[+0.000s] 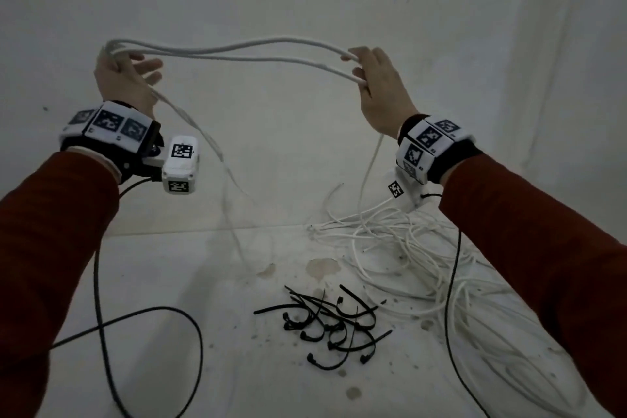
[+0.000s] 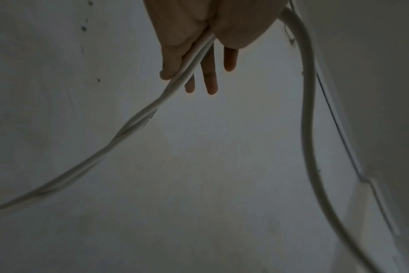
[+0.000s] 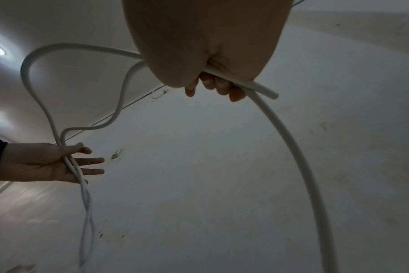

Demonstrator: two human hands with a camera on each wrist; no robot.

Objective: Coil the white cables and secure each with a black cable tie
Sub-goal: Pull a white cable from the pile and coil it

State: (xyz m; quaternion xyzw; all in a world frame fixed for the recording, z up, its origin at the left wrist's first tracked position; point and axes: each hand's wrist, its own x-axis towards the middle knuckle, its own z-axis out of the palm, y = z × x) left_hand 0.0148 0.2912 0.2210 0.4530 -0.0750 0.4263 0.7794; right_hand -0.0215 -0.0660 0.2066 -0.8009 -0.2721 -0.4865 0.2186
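Note:
A white cable (image 1: 237, 48) runs in two strands through the air between my raised hands. My left hand (image 1: 125, 78) has straight, spread fingers; the strands loop over it and lie across the palm by the thumb (image 2: 173, 61), then hang down toward the table. My right hand (image 1: 373, 78) grips the cable with curled fingers (image 3: 213, 83), and the cable's cut end (image 3: 268, 94) sticks out past them. From this hand one strand (image 3: 299, 157) drops to the heap of loose white cables (image 1: 424, 265). Several black cable ties (image 1: 325, 322) lie in a pile on the table below.
The white table (image 1: 203, 282) is stained and spotted. Thin black leads from the wrist cameras hang down at the left (image 1: 152, 312) and cross the cable heap at the right (image 1: 454, 282). A pale wall stands close behind.

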